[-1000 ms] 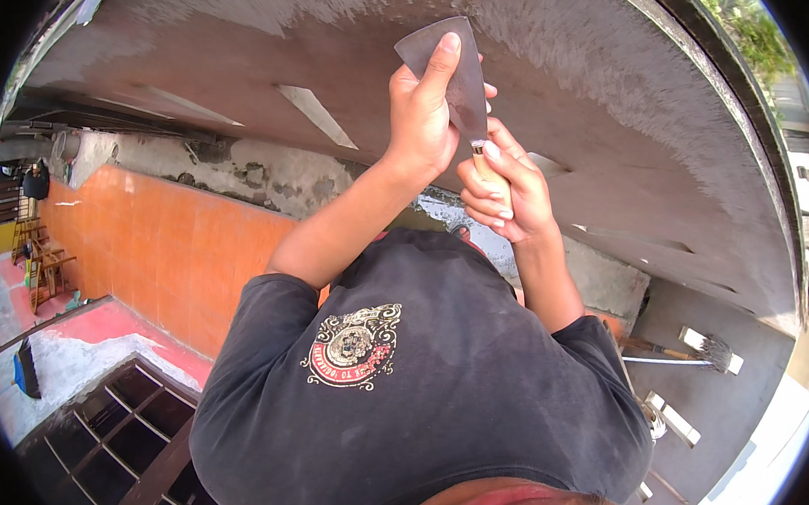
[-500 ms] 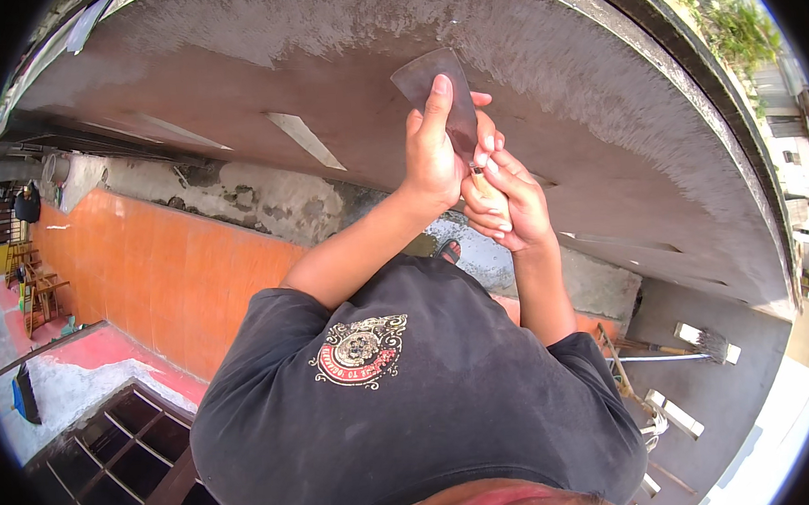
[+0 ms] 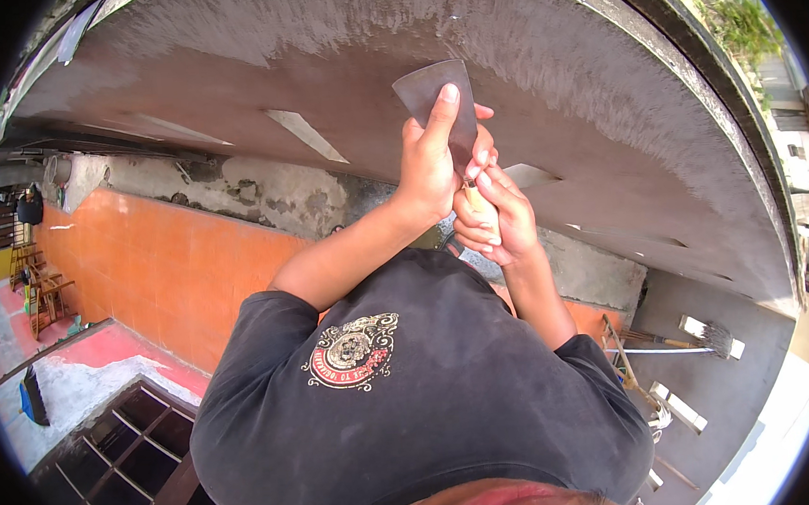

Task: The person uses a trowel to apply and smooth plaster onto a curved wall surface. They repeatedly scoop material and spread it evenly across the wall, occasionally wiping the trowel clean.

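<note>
A scraper (image 3: 463, 119) with a wide dark metal blade and a short light wooden handle is in both my hands, its blade pointing up and away from me. My left hand (image 3: 429, 163) is closed round the lower part of the blade, the thumb lying flat on its face and fingertips showing past the far edge. Lower and to the right, my right hand (image 3: 506, 211) wraps the handle. Behind the blade spreads a grey-brown wall (image 3: 583, 140) with a rough, pale, streaked upper band. I cannot tell whether the blade's edge touches it.
Slot-like openings (image 3: 306, 134) pierce the wall. Below runs a patchy concrete strip (image 3: 271, 191) beside an orange tiled surface (image 3: 165, 267). At right, a brush or broom head (image 3: 715, 338) and poles lean by the wall. A dark grid frame (image 3: 126, 464) stands lower left.
The scraper and both hands have shifted slightly down in view, with the right hand also moving a little left. Both grips stay the same.
</note>
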Tool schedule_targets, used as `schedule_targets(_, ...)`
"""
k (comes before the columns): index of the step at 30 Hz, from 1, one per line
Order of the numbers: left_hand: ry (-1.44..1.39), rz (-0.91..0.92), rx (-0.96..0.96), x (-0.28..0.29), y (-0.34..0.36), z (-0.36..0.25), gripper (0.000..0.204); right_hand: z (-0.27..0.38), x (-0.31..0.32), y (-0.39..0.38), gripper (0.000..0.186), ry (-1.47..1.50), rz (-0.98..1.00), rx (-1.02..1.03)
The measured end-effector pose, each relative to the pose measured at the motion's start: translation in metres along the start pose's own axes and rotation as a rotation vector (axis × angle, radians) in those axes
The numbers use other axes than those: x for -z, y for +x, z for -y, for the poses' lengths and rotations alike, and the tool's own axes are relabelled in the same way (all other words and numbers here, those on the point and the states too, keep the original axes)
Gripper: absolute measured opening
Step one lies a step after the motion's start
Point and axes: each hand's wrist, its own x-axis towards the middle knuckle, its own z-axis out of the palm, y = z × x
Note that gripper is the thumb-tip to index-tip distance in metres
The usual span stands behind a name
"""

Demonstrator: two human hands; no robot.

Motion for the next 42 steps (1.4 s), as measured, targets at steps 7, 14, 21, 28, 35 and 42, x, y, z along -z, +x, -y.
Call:
schedule_targets(7,0.003,-0.064,0.002,-0.006,0.002,-0.009,0.050,0.004,-0.013,0.005,0.019,-0.034,0.035,0.005)
schedule_targets(14,0.024,-0.033,-0.083,-0.004,0.001,-0.007,0.052,0.000,-0.008,0.003,0.018,0.001,0.021,0.018)
schedule_targets(21,0.027,-0.044,-0.031,-0.011,0.000,-0.014,0.052,0.000,-0.016,0.003,0.017,0.036,0.009,0.033)
schedule_targets(28,0.051,-0.123,0.147,-0.011,-0.002,-0.014,0.052,-0.001,-0.021,0.002,0.017,0.034,-0.012,0.035)
schedule_targets(35,0.070,-0.090,0.029,-0.009,-0.001,-0.015,0.051,-0.005,-0.017,0.000,0.017,0.034,-0.058,0.007)
schedule_targets(42,-0.020,0.013,-0.166,-0.010,0.004,-0.022,0.048,0.001,-0.023,0.010,0.018,-0.001,-0.033,0.063)
